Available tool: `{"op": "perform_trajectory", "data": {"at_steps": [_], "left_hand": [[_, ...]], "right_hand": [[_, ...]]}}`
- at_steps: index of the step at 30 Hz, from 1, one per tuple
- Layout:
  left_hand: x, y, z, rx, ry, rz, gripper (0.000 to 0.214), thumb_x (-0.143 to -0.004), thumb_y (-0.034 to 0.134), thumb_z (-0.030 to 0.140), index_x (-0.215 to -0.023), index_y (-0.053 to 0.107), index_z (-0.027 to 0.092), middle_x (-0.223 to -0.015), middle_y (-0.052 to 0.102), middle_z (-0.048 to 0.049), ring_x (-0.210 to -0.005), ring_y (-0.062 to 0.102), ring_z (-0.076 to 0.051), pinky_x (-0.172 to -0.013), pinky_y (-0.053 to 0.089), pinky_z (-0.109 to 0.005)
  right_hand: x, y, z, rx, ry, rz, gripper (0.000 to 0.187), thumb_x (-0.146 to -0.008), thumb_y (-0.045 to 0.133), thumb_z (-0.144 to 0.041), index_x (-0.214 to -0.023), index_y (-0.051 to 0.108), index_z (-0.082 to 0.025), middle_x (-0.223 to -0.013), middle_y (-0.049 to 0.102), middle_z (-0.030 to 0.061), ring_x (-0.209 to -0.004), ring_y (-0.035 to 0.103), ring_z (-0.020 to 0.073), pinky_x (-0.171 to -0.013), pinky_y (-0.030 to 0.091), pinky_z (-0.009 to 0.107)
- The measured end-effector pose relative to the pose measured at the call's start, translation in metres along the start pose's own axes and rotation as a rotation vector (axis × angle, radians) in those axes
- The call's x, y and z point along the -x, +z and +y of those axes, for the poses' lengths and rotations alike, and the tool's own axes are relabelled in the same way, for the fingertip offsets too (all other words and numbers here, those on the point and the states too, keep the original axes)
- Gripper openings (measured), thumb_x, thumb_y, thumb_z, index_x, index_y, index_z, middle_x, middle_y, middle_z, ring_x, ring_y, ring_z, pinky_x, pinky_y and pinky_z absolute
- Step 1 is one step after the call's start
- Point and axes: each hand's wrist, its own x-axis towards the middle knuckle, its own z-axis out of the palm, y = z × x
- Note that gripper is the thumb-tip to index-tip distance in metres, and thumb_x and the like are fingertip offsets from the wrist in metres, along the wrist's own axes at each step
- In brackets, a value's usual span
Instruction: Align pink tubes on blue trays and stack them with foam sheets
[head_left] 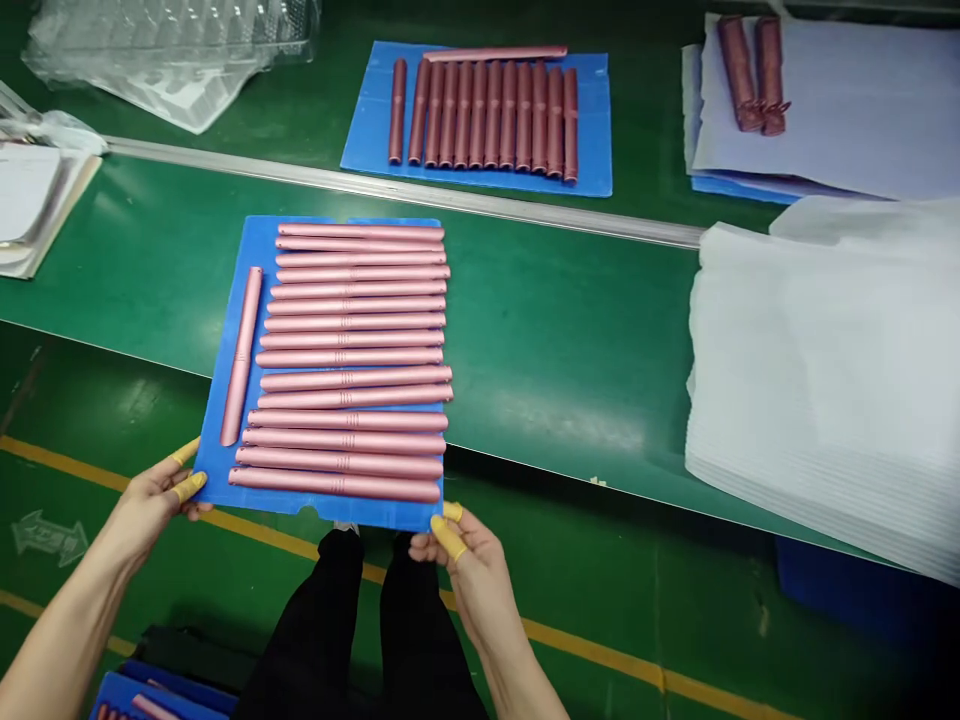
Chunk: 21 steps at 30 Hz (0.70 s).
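A blue board [229, 360] carries several pink metal tubes [352, 375] laid crosswise in a row, plus one pink tube [241, 355] lying lengthwise along its left side. Its far part rests on the green conveyor belt [562, 330]; its near edge overhangs the belt. My left hand [154, 495] pinches the board's near left corner, and my right hand [461, 555] grips its near right corner. Both hands wear yellow finger cots.
A second blue board [592, 120] with darker pink tubes sits across the belt's metal rail [420, 192]. White foam sheets [817, 380] are stacked at right, more with two tubes [754, 70] behind. Clear plastic trays [172, 50] lie far left. A blue bin [142, 700] stands by my legs.
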Motion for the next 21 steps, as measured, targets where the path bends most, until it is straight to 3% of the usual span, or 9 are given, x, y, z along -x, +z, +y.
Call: {"op": "perform_trajectory", "data": {"at_steps": [4,7,10,13,16,18,21], "left_hand": [[-0.034,-0.012,0.032,-0.046,0.058,0.015,0.081,-0.046,0.097,0.035,-0.121,0.078,0.013,-0.066,0.069,-0.002,-0.051,0.063,-0.019,-0.046,0.051,-0.028],[-0.057,-0.003,0.053,0.079,0.111,0.221,0.059,-0.051,0.093,0.028,-0.106,0.077,0.015,-0.066,0.067,-0.001,-0.05,0.058,-0.014,-0.047,0.05,-0.026],[-0.064,0.023,0.06,0.326,0.154,0.411,0.04,-0.063,0.087,0.027,-0.097,0.068,0.017,-0.074,0.069,-0.0028,-0.06,0.065,-0.015,-0.06,0.058,-0.028],[-0.045,0.052,0.042,0.428,0.16,0.398,0.036,-0.071,0.08,0.029,-0.102,0.065,0.018,-0.084,0.071,-0.0051,-0.071,0.071,-0.018,-0.068,0.061,-0.031],[-0.009,0.069,0.012,0.331,0.129,0.296,0.049,-0.074,0.082,0.035,-0.119,0.07,0.019,-0.094,0.073,-0.0049,-0.074,0.068,-0.016,-0.068,0.057,-0.028],[0.01,0.068,-0.001,0.211,0.122,0.271,0.054,-0.076,0.08,0.04,-0.126,0.074,0.02,-0.101,0.075,-0.0054,-0.077,0.066,-0.016,-0.068,0.055,-0.027],[0.01,0.052,0.005,-0.021,0.182,0.408,0.05,-0.077,0.076,0.039,-0.124,0.079,0.021,-0.104,0.078,-0.0059,-0.082,0.067,-0.02,-0.072,0.059,-0.03]], "right_hand": [[0.015,0.012,0.029,0.062,0.106,-0.152,0.055,-0.077,0.092,-0.069,-0.09,0.075,-0.018,-0.078,0.077,0.0097,-0.067,0.072,0.0204,-0.072,0.06,0.035],[0.02,0.034,0.055,0.025,0.156,-0.233,0.06,-0.069,0.097,-0.069,-0.085,0.071,-0.017,-0.082,0.078,0.01,-0.062,0.07,0.0183,-0.068,0.061,0.035],[0.024,0.066,0.074,-0.032,0.206,-0.278,0.061,-0.066,0.1,-0.065,-0.088,0.071,-0.016,-0.088,0.08,0.0112,-0.061,0.07,0.0166,-0.067,0.062,0.034],[0.026,0.105,0.084,-0.051,0.249,-0.3,0.062,-0.066,0.1,-0.065,-0.091,0.074,-0.014,-0.09,0.081,0.0122,-0.065,0.071,0.0164,-0.067,0.06,0.031],[0.021,0.151,0.091,-0.072,0.274,-0.298,0.072,-0.054,0.1,-0.075,-0.083,0.076,-0.013,-0.083,0.078,0.0106,-0.059,0.066,0.0148,-0.06,0.056,0.028],[0.014,0.185,0.095,-0.08,0.283,-0.296,0.074,-0.049,0.098,-0.079,-0.076,0.074,-0.015,-0.078,0.076,0.0083,-0.055,0.062,0.0134,-0.056,0.053,0.027],[0.002,0.233,0.1,-0.094,0.286,-0.343,0.07,-0.05,0.098,-0.078,-0.07,0.068,-0.017,-0.071,0.071,0.0042,-0.052,0.059,0.0126,-0.054,0.05,0.027]]}}
